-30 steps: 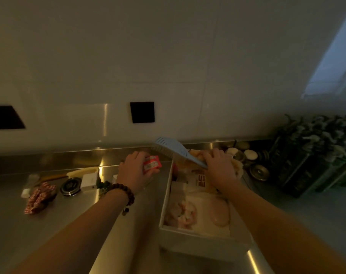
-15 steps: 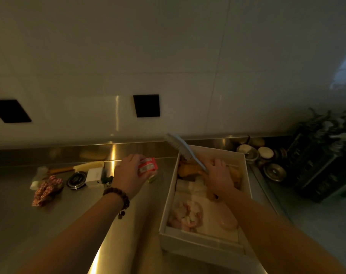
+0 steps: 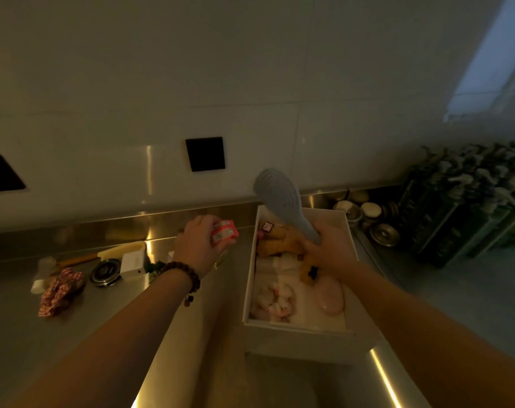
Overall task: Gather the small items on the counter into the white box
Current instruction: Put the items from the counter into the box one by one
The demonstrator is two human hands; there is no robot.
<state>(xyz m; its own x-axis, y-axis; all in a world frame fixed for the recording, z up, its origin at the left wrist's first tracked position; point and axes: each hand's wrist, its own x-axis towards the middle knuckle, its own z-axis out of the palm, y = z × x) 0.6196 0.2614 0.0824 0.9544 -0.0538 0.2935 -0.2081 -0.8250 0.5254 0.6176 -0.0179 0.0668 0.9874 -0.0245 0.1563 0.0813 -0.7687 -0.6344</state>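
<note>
The white box (image 3: 302, 334) stands on the steel counter (image 3: 20, 334) at centre right, holding a brown plush toy (image 3: 280, 242), pink fluffy things (image 3: 275, 298) and a pale pink oval item (image 3: 331, 295). My right hand (image 3: 330, 248) is over the box's far half, gripping the handle of a blue hairbrush (image 3: 280, 195) whose head points up and away. My left hand (image 3: 197, 245), with a bead bracelet on the wrist, holds a small red tin (image 3: 224, 232) just left of the box's far corner.
Left on the counter lie a red-white scrunchie (image 3: 59, 290), a round black tin (image 3: 105, 272), a white block (image 3: 132, 262), a yellow-handled item (image 3: 120, 250) and a small white bottle (image 3: 41, 275). Small jars (image 3: 371, 210) and dark spray bottles (image 3: 468, 201) stand at right.
My right hand has tipped the hairbrush upright, so its head now faces me above the box's far end. My left hand with the red tin has stayed about where it was.
</note>
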